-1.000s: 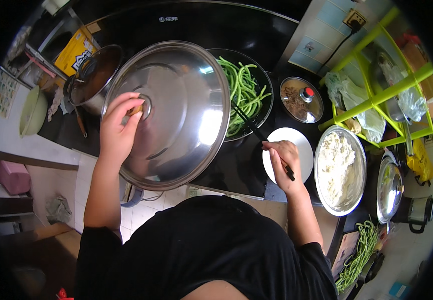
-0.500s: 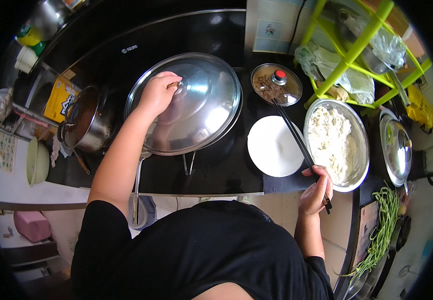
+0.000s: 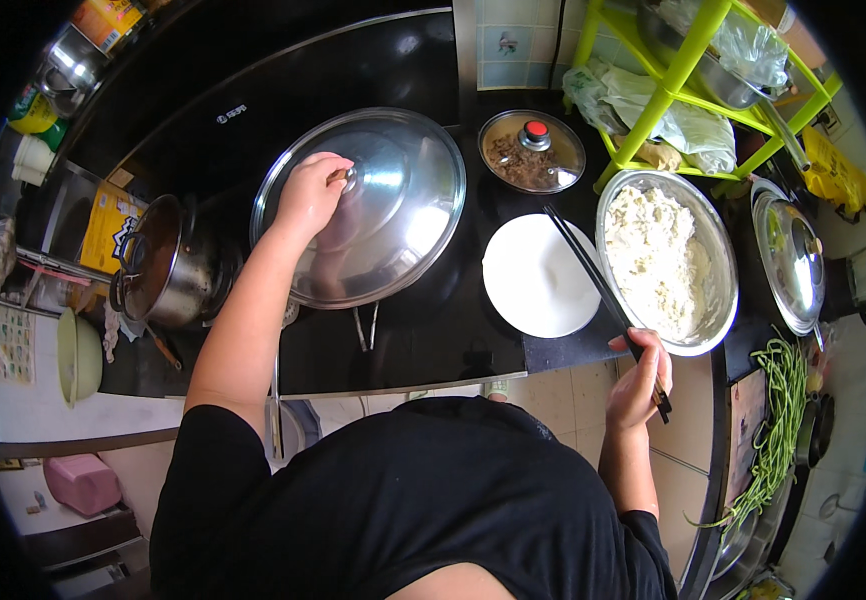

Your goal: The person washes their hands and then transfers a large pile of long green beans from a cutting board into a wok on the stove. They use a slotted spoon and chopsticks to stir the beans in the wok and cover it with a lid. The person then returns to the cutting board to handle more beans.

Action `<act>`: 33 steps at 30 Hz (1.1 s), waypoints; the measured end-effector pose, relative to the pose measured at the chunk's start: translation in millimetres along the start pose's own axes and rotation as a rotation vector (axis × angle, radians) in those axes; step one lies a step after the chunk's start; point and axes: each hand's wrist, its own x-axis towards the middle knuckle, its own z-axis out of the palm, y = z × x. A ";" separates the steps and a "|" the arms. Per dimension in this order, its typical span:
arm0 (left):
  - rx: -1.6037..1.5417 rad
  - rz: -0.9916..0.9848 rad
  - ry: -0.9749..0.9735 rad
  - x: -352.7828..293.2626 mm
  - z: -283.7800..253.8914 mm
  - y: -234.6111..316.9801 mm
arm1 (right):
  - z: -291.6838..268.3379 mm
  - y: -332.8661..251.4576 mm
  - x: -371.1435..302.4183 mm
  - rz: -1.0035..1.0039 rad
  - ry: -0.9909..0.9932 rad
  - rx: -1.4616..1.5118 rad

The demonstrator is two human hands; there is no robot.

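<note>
My left hand (image 3: 311, 200) is closed around the knob of a large, shiny metal lid (image 3: 398, 225) on the stove. The lid hides whatever lies under it. In my right hand (image 3: 639, 382) is a pair of black chopsticks (image 3: 598, 280), their tips pointing away from me over the right rim of a white plate (image 3: 533, 280). To the right of that plate stands a metal bowl (image 3: 723, 300) with a white, crumbly, dough-like mass (image 3: 656, 255) in it. Behind the plate sits a small glass-lidded dish (image 3: 553, 178) with a red knob and brown food inside.
A steel pot (image 3: 165, 270) with dark contents stands left of the lid. A green rack (image 3: 683, 65) holding bags rises at the back right. Long green beans (image 3: 778, 430) lie at the right, near another lidded pan (image 3: 791, 275). A long-handled utensil (image 3: 276, 400) juts over the counter's front edge.
The view has turned slightly. The rim that showed under the lid's right side is no longer visible. My left hand keeps hold of the knob, and my right hand still holds the chopsticks.
</note>
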 end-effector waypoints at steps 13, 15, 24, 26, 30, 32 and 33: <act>0.131 -0.043 0.003 -10.3 -1.9 6.1 | 9.7 -2.3 -3.7 0.012 -0.059 0.005; 0.239 -0.012 0.043 -14.8 -2.5 8.4 | 9.4 -0.9 -4.9 -0.001 -0.074 -0.015; 0.222 0.161 0.231 -53.9 -21.6 50.3 | 12.0 13.4 -1.9 -0.229 -0.286 -0.578; 0.127 0.175 0.221 -74.1 -24.2 61.2 | 16.5 22.5 -2.5 -0.399 -0.367 -0.768; -0.014 0.215 0.209 -119.5 -24.4 71.6 | 24.2 48.6 -18.1 -0.477 -0.427 -1.035; -0.060 0.234 0.207 -141.6 -25.0 74.7 | 24.7 60.9 -24.3 -0.471 -0.487 -1.077; -0.104 0.213 0.198 -152.4 -23.1 74.6 | 25.6 64.0 -26.2 -0.469 -0.491 -1.070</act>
